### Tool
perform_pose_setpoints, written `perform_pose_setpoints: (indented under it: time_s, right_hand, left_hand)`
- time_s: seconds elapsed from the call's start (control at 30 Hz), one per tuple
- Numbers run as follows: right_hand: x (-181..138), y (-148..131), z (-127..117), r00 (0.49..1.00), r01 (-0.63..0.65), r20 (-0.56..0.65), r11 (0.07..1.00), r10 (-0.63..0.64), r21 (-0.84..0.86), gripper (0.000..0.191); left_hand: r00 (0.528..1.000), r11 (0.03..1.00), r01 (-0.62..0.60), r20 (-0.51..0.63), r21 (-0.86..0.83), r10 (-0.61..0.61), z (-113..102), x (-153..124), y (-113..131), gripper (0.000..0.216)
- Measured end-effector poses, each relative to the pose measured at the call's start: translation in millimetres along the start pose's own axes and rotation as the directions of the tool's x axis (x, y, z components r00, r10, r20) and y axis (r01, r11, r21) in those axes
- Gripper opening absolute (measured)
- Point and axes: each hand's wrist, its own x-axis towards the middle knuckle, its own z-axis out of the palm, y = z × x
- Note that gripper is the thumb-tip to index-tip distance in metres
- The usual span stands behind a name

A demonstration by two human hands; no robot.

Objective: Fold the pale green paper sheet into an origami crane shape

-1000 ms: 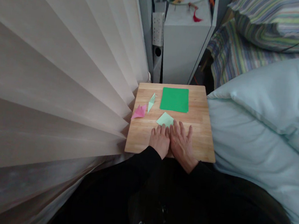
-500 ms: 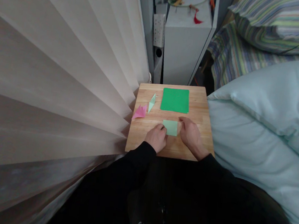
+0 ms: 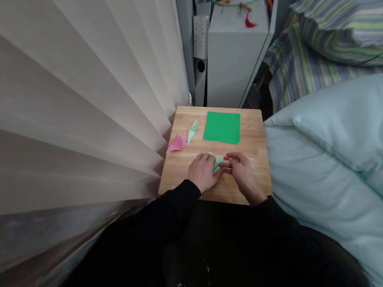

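A small pale green folded paper [image 3: 216,161] lies on the wooden board [image 3: 253,145] between my two hands. My left hand [image 3: 202,172] presses on its left part with curled fingers. My right hand [image 3: 241,170] pinches its right edge, fingers closed over the paper. Most of the paper is hidden under my fingers. A dark green square sheet [image 3: 222,127] lies flat just beyond my hands.
A pink folded paper figure [image 3: 177,143] and a pale green folded figure [image 3: 192,130] sit at the board's left side. A pleated curtain [image 3: 74,85] hangs left, a pale blue duvet [image 3: 342,145] lies right, a white cabinet [image 3: 235,52] stands behind.
The pale green paper lay flat as a rectangle between my hands half a second ago. Both hands have closed in on it and it is now folded up smaller.
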Motion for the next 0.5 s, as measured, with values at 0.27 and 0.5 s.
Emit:
perform_pose_setpoints:
  time_s: [0.27, 0.5]
  right_hand:
    - [-8, -5, 0, 0.987, 0.161, 0.037, 0.983, -0.159, -0.088, 0.015]
    - [-34, -30, -7, 0.685, 0.688, 0.183, 0.544, -0.705, -0.48, 0.015]
  left_hand:
    - [0.998, 0.984, 0.051, -0.012, -0.168, -0.054, -4, 5, -9, 0.019]
    - [0.972, 0.614, 0.09, -0.065, -0.784, -0.226, -10, 19, -10, 0.014]
